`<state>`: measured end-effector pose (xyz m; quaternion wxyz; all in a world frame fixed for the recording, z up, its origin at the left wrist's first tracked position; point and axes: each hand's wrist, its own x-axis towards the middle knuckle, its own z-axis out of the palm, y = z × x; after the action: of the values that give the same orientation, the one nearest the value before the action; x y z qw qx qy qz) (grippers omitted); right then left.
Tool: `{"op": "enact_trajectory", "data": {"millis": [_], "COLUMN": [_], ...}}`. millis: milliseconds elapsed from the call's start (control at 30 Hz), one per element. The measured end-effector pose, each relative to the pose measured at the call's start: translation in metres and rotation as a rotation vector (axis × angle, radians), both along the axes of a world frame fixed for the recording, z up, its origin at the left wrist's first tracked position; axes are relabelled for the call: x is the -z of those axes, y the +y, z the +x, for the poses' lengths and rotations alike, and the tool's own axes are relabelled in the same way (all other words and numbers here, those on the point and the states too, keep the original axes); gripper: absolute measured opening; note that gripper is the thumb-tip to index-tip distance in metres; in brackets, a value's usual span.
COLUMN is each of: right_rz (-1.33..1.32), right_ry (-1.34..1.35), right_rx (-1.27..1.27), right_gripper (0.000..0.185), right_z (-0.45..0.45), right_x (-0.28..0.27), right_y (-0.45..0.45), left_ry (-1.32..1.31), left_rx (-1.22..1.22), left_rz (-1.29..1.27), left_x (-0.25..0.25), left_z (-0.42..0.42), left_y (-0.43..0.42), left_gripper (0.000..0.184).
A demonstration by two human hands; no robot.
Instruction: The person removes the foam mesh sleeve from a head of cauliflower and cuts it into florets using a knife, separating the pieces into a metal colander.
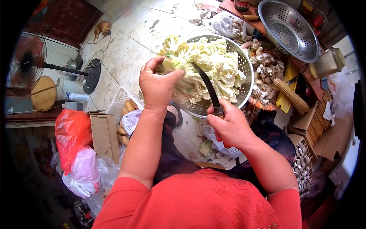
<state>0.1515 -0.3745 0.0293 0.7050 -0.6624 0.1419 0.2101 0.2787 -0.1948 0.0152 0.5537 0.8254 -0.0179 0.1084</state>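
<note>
A perforated metal colander (248,76) holds a heap of cauliflower florets (225,68). My left hand (158,82) is over its left rim, fingers curled round a pale green-white cauliflower piece (173,65). In my right hand (230,124), at the colander's lower right edge, is the handle of a knife with a dark curved blade (207,84). The blade points up and left across the florets, its tip close to the held piece. The handle is mostly hidden by my fingers.
Garlic bulbs (267,76) and a corncob-like bundle (291,96) lie right of the colander. Above them an empty colander (289,30) rests on a wooden table. On the left are a basket of potatoes (114,103), a cardboard box (104,135), bags (72,133) and a fan (26,63).
</note>
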Motion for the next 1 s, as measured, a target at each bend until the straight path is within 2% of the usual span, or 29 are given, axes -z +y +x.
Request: {"op": "enact_trajectory", "data": {"millis": [33, 133, 233, 333, 367, 433, 567, 833, 1000], "right_rz": [0.001, 0.006, -0.119, -0.108, -0.061, -0.014, 0.148, 0.131, 0.061], "right_ry": [-0.001, -0.005, -0.082, -0.114, -0.035, 0.043, 0.105, 0.091, 0.118], "right_rx": [0.0, 0.005, -0.013, -0.005, -0.012, -0.018, 0.009, 0.031, 0.017], "right_gripper": [0.017, 0.017, 0.016, 0.017, 0.017, 0.017, 0.016, 0.017, 0.014], "right_z": [0.0, -0.001, -0.001, -0.001, 0.001, 0.003, 0.008, 0.007, 0.011], "right_x": [0.001, 0.005, 0.013, 0.012, 0.004, -0.002, 0.004, 0.01, 0.005], "right_y": [0.001, 0.003, 0.004, 0.007, 0.007, 0.007, 0.01, 0.021, 0.021], "left_ry": [0.056, 0.096, 0.094, 0.095, 0.095, -0.005, -0.065, 0.11, 0.153], "left_rx": [-0.024, 0.007, 0.012, -0.014, -0.014, -0.025, -0.034, -0.12, -0.115], "left_rz": [-0.114, -0.219, -0.273, -0.257, -0.256, -0.093, -0.005, -0.364, -0.444], "left_x": [0.0, -0.007, -0.01, -0.002, 0.001, 0.006, 0.012, 0.012, 0.009], "left_z": [0.0, -0.002, -0.004, -0.003, -0.004, -0.007, -0.011, 0.001, -0.004], "left_y": [0.0, -0.005, -0.008, -0.007, -0.007, -0.007, -0.011, -0.015, -0.02], "left_gripper": [0.049, 0.049, 0.048, 0.047, 0.047, 0.051, 0.049, 0.051, 0.047]}}
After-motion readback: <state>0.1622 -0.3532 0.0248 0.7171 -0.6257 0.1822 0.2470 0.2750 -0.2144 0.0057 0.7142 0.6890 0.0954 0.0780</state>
